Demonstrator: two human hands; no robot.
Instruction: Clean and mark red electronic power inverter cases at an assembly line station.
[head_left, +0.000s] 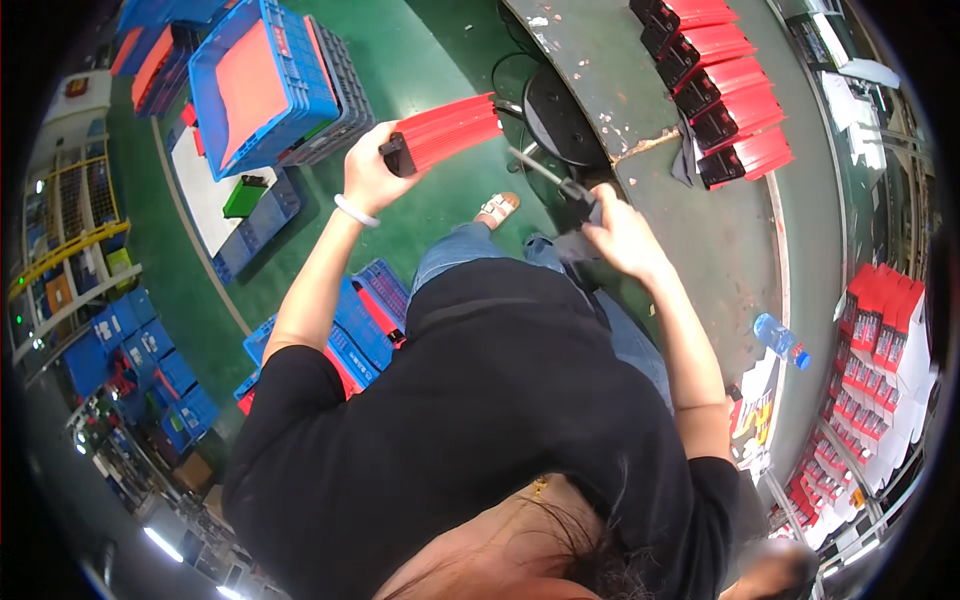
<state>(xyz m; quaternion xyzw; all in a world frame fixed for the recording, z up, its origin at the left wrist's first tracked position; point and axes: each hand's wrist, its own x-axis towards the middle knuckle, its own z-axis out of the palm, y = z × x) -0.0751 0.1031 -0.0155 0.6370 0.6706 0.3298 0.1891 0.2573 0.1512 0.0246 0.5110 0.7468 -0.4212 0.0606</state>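
Observation:
My left hand [374,172] is closed around the black end of a red ribbed housing [445,132], held out over the floor and tilted up to the right. My right hand [622,232] grips a dark-handled tool [575,192]. Its thin metal shaft points up and left toward the housing, with a gap between them. A grey cloth [578,246] hangs at my right hand; whether the fingers hold it too, I cannot tell. On the bench [640,110] to the right, several similar red housings with black ends [725,105] lie in a row.
A black round stool [560,115] stands against the bench edge. Stacked blue crates [240,80] with an orange-red sheet sit at the left, near a green block [244,197]. More blue crates [360,335] are beside my left side. A water bottle [780,340] lies far right.

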